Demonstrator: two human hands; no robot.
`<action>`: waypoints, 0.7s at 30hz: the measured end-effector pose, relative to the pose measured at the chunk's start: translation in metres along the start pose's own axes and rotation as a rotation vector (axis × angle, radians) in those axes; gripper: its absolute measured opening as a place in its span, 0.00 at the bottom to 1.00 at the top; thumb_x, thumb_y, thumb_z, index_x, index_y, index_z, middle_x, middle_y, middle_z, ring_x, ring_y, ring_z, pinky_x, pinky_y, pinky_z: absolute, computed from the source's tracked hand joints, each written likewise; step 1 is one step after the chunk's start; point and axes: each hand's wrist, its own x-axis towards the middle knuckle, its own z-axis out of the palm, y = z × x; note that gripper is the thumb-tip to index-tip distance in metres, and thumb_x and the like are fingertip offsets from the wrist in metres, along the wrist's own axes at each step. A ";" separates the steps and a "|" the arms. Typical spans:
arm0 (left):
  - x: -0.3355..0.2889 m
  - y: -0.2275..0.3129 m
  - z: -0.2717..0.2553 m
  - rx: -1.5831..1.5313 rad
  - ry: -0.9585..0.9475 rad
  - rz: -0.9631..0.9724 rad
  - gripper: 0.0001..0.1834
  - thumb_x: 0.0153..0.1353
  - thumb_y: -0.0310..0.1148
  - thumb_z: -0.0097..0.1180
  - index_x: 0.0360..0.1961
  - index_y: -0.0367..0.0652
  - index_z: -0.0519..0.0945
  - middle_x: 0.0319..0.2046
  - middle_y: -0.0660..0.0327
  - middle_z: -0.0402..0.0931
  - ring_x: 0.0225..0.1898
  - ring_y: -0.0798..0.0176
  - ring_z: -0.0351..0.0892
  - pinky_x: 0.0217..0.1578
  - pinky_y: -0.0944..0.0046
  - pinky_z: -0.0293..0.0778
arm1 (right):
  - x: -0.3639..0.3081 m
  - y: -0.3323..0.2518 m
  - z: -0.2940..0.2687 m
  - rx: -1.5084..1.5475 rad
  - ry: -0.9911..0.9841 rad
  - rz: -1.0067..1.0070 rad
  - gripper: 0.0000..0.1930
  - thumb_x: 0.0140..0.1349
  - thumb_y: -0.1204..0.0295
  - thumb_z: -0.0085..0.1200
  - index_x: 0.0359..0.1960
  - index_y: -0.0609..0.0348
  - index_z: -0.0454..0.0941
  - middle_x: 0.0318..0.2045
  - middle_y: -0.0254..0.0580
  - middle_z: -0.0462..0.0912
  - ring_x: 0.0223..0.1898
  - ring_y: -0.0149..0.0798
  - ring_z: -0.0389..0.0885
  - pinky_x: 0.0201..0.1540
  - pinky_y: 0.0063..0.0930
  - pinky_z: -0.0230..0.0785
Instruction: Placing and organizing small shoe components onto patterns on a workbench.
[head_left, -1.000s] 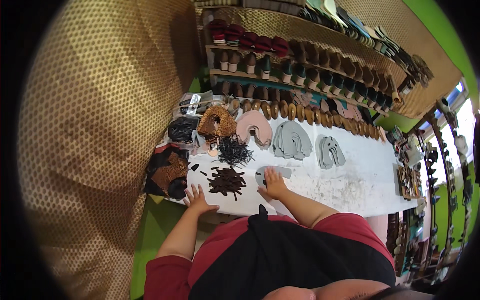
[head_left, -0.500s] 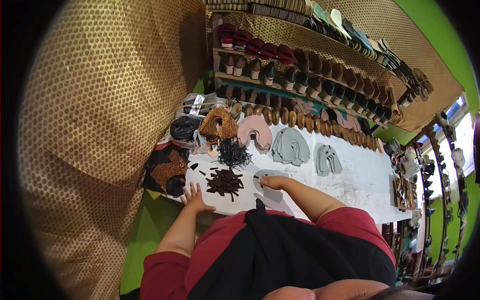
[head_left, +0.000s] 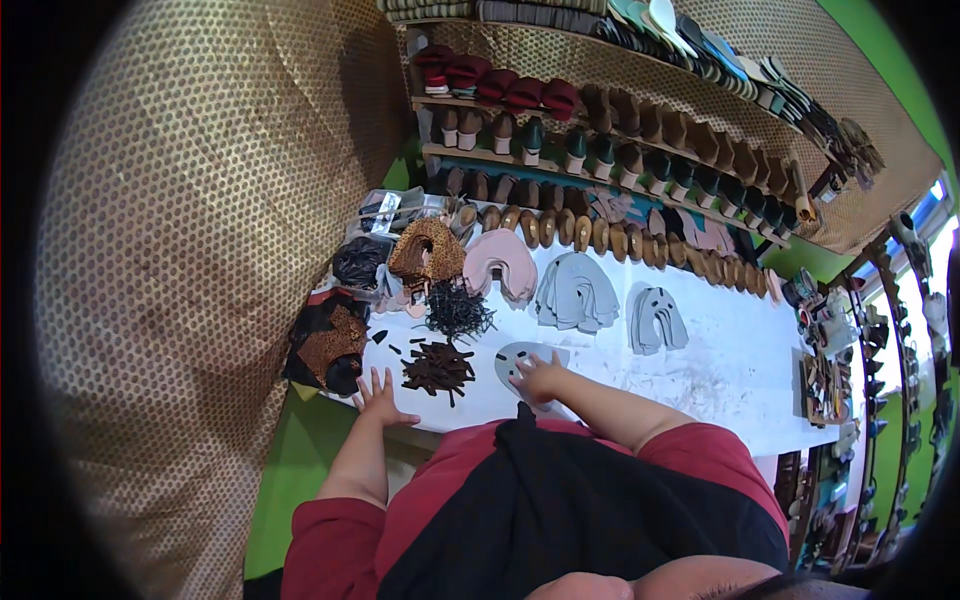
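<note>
A flat grey curved piece, probably a shoe upper point(head_left: 507, 370), lies near the table's front edge with several small dark strips on it. My right hand point(head_left: 541, 379) rests over its right part, fingers spread, covering some of it. My left hand point(head_left: 379, 404) is splayed on the table edge at the left, holding nothing. Between the hands sits a loose pile of dark brown strips point(head_left: 438, 368), with a few single dark bits to its left. Farther back are a fanned stack of grey pieces point(head_left: 577, 292) and a smaller grey stack point(head_left: 657, 320) bearing dark marks.
Behind the brown pile are black strips point(head_left: 458, 310), pink pieces point(head_left: 500, 262) and leopard-print pieces point(head_left: 427, 250). More leopard print on black material point(head_left: 333, 345) lies at the left corner. Wooden shoe lasts point(head_left: 600, 238) line the back below shoe shelves. A tool box point(head_left: 828, 388) stands right.
My right hand has spread its fingers and shifted slightly nearer to me, uncovering more dark strips on the grey piece. My left hand stays splayed at the edge. The view has shifted slightly.
</note>
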 end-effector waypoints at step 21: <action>-0.002 0.000 0.000 -0.037 0.022 0.002 0.85 0.27 0.69 0.76 0.76 0.61 0.26 0.77 0.56 0.14 0.76 0.38 0.13 0.68 0.26 0.30 | 0.017 0.022 -0.007 0.183 0.034 0.040 0.39 0.65 0.61 0.47 0.77 0.39 0.45 0.78 0.24 0.41 0.79 0.51 0.35 0.69 0.79 0.29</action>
